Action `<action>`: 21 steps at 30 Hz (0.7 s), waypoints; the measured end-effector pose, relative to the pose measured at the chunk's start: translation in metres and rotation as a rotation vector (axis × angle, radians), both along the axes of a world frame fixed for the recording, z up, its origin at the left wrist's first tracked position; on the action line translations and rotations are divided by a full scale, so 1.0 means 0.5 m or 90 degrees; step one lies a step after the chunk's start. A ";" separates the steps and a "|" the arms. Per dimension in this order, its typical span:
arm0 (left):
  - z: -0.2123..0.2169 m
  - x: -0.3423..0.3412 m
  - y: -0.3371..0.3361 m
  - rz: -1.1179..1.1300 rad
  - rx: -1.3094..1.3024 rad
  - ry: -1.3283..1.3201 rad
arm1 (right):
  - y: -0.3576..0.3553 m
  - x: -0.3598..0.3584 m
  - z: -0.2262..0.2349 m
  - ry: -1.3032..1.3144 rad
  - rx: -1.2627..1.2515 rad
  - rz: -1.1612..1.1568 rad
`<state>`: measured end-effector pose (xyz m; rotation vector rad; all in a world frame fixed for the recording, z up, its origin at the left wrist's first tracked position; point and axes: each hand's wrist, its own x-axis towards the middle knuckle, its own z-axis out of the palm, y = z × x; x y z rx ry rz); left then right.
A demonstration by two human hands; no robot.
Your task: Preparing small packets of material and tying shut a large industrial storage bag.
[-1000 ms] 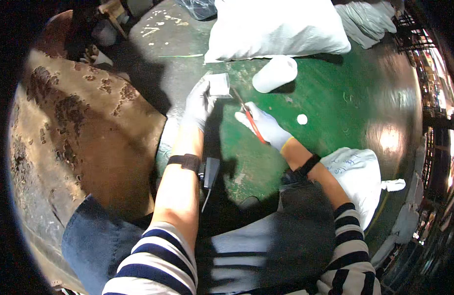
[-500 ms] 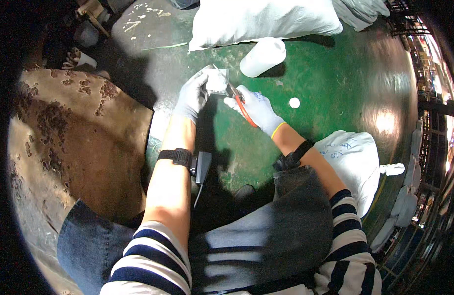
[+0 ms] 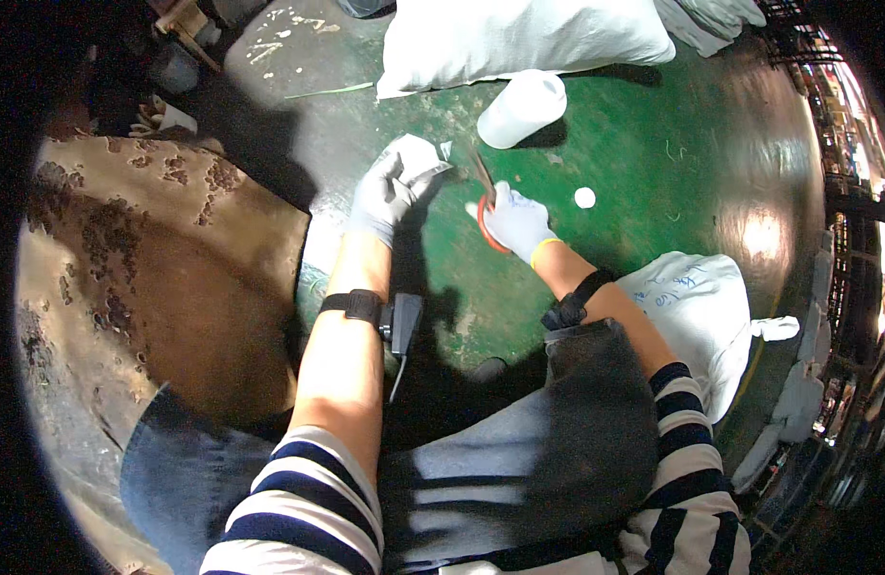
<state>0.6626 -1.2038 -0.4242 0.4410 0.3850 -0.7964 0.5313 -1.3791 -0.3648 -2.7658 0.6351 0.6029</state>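
Note:
My gloved left hand (image 3: pixel 383 196) is closed around a small white-and-clear plastic packet (image 3: pixel 421 159). A small pale piece (image 3: pixel 446 150) shows at the packet's upper right edge; whether it is still joined I cannot tell. To the right, my gloved right hand (image 3: pixel 519 222) grips a pair of scissors (image 3: pixel 489 230) by the orange-red handles. Their blades (image 3: pixel 483 171) point up and a little left, apart from the packet and somewhat blurred.
Beyond my right hand a white bottle (image 3: pixel 522 110) lies on the green floor, and a white round cap (image 3: pixel 584 197) lies nearer. A stuffed white sack (image 3: pixel 529 40) is at the back. At right sits a tied white bag (image 3: pixel 697 307); at left, a worn brown sheet (image 3: pixel 193 268).
The scissors have drawn away from the packet's edge, and their blades have swung more upright. The packet has tilted in my left hand, and a small piece now stands out at its edge.

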 end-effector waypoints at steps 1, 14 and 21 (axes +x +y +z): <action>0.006 0.007 0.002 -0.029 0.009 -0.001 | -0.006 -0.012 -0.010 -0.009 0.001 0.000; 0.253 0.064 -0.120 0.050 -0.187 -0.113 | 0.073 0.145 0.232 -0.672 0.708 -0.259; 0.381 0.032 -0.208 -0.119 -0.089 -0.386 | -0.071 0.139 0.283 -0.776 0.865 -0.407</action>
